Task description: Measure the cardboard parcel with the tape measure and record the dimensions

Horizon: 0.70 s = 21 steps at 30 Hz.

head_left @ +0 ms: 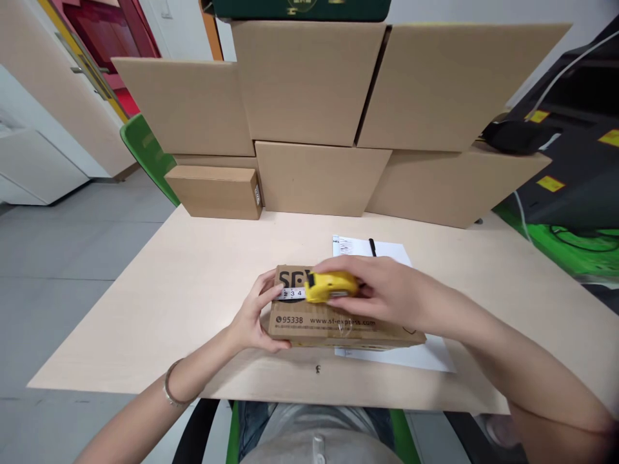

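A brown cardboard box with black print lies in front of me on the table. My right hand is closed around a yellow tape measure, held over the top of the box. A short length of white measuring blade runs out of it to the left, with the numbers 2, 3 and 4 showing. My left hand grips the left end of the box, one finger at the blade's tip. Part of the box top is hidden under my right hand.
White paper sheets lie partly under the box, with a black pen on them. A smaller carton stands at the back left, before stacked large cartons. A green chair is behind the table.
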Available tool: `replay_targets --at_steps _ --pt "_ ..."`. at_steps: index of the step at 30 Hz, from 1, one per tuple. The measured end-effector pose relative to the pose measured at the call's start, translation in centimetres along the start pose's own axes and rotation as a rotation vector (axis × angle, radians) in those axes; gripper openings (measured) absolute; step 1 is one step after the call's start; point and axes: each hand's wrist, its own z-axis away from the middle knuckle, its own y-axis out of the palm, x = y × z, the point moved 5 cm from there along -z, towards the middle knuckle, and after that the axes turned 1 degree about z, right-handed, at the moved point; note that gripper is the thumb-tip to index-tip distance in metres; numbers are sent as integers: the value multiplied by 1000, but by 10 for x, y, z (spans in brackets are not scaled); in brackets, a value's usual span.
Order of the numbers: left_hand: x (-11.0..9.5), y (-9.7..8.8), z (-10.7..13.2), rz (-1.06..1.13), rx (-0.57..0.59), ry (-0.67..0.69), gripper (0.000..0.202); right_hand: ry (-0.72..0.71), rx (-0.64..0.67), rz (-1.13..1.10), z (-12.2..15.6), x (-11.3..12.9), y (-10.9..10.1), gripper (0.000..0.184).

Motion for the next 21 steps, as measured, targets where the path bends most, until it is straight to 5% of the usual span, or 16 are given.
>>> replay_targets --at_steps 6,10,17,21 --pt "-8 -4 -7 68 -44 44 86 263 -160 60 102 -63 -46 35" --pt "-8 -4 -9 71 -52 91 82 419 -221 70 135 -86 -47 38" --pt "-8 -6 -10 77 -66 76 86 363 -173 95 123 -69 -54 33" --pt "-2 -5 -4 129 -76 10 94 231 -59 125 74 -42 -53 35"
